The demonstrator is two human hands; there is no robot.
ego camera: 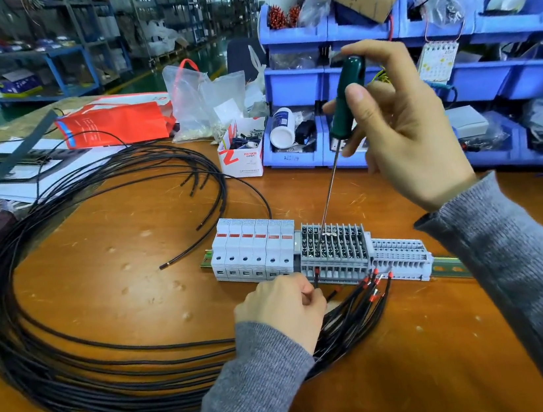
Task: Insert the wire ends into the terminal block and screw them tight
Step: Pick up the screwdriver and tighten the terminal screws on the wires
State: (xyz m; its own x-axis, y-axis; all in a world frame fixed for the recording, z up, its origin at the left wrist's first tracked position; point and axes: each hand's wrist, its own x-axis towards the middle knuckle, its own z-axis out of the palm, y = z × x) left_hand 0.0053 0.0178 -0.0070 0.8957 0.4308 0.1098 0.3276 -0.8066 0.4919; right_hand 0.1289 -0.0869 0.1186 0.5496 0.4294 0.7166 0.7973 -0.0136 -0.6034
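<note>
A grey terminal block [333, 249] sits on a metal rail at the table's middle, between white breaker modules [251, 250] and a lighter block [399, 256]. My right hand [401, 126] grips a green-handled screwdriver [346, 99]; its thin shaft slants down and its tip rests on a screw in the block's top row. My left hand [282, 308] pinches a black wire with a red ferrule [316, 274] against the block's front-left slot. Several more red-tipped wire ends [373, 284] fan out loose in front of the block.
A big coil of black wire [73, 335] fills the table's left side. Blue parts bins [474, 75] stack along the back right. A small red-and-white box [242, 151], plastic bags [204, 97] and an orange bag [114, 121] stand behind the block.
</note>
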